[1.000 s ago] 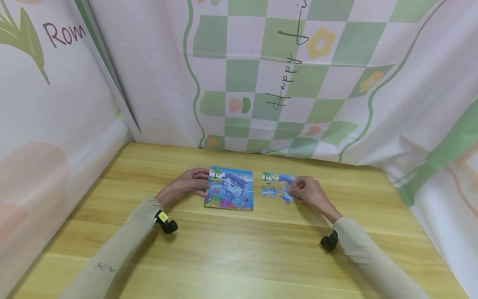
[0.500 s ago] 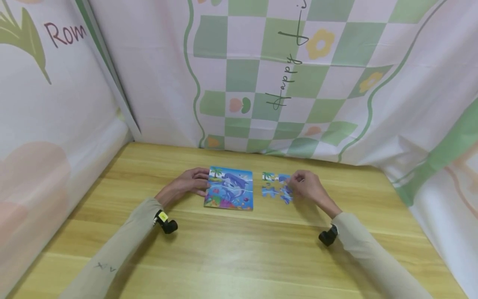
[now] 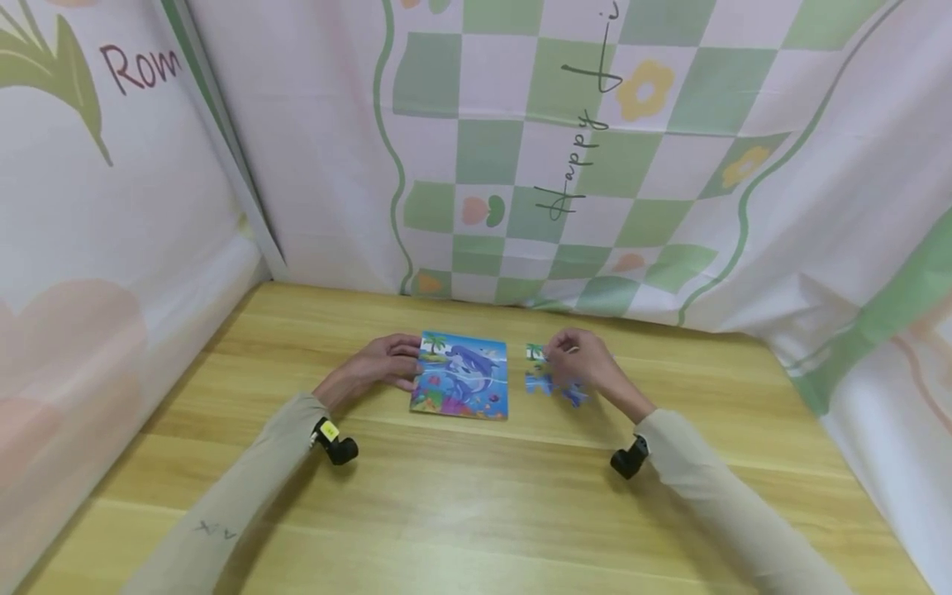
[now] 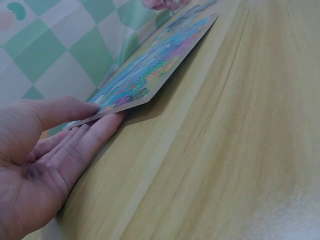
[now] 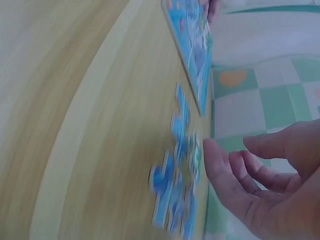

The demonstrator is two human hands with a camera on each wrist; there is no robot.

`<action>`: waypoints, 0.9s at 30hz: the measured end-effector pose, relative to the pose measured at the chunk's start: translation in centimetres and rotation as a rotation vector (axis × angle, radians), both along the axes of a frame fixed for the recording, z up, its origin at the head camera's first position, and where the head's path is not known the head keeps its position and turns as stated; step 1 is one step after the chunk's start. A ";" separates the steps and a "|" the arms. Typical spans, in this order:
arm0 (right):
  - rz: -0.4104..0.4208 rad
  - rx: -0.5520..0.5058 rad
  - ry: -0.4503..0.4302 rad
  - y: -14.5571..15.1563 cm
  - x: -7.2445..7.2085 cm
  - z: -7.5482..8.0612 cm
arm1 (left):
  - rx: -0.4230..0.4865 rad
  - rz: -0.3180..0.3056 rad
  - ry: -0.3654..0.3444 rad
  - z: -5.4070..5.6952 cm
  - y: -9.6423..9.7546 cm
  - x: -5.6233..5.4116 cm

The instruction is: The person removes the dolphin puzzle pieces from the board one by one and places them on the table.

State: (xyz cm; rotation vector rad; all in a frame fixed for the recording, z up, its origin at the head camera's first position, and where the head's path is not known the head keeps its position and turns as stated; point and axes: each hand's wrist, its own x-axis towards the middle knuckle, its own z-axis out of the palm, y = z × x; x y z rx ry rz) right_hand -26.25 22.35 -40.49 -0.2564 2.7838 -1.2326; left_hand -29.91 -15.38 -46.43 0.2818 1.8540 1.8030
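Note:
A square dolphin picture board [image 3: 464,376], thin and brightly printed, is in the middle of the table. My left hand [image 3: 375,364] pinches its left edge; in the left wrist view the thumb lies on top and fingers pass beneath, with that side tilted up off the wood. To the board's right lie several jigsaw pieces [image 3: 537,383] partly joined, with palm tree and dolphin print. Above them hovers my right hand [image 3: 583,364], covering some from the head view. In the right wrist view a gap shows between its thumb and loosely bent fingers, and nothing is held there.
The wooden table [image 3: 446,504] runs back to a hanging checkered cloth [image 3: 550,165] with green and white squares. Another printed cloth [image 3: 89,248] hangs along the left side. A small black camera sits on each wrist.
My right hand has moved left, from the right edge of the jigsaw pieces to over their upper part, its fingertips no longer at the right-hand piece. The left hand and board look unchanged.

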 end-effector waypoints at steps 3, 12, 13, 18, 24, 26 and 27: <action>0.046 -0.056 -0.057 -1.4 -0.3 0.0 | -0.005 -0.002 0.005 0.0 0.0 -0.1; 0.225 -0.036 -0.202 -5.3 -0.2 0.7 | -0.008 -0.011 0.021 0.4 0.1 -0.3; 0.234 -0.009 -0.187 -5.6 -0.2 0.6 | -0.012 -0.014 0.023 0.4 0.1 -0.3; 0.273 0.123 -0.113 -6.9 -0.3 0.2 | -0.012 -0.016 0.024 0.5 0.1 -0.3; 0.292 0.148 -0.128 -7.9 -0.2 -0.2 | -0.007 -0.002 -0.004 0.2 0.2 -0.1; 0.273 0.139 -0.141 -8.2 -0.1 -0.4 | -0.006 0.002 -0.006 0.0 0.2 -0.1; 0.264 0.151 -0.139 -8.3 -0.1 -0.4 | -0.005 0.002 -0.005 0.0 0.2 0.0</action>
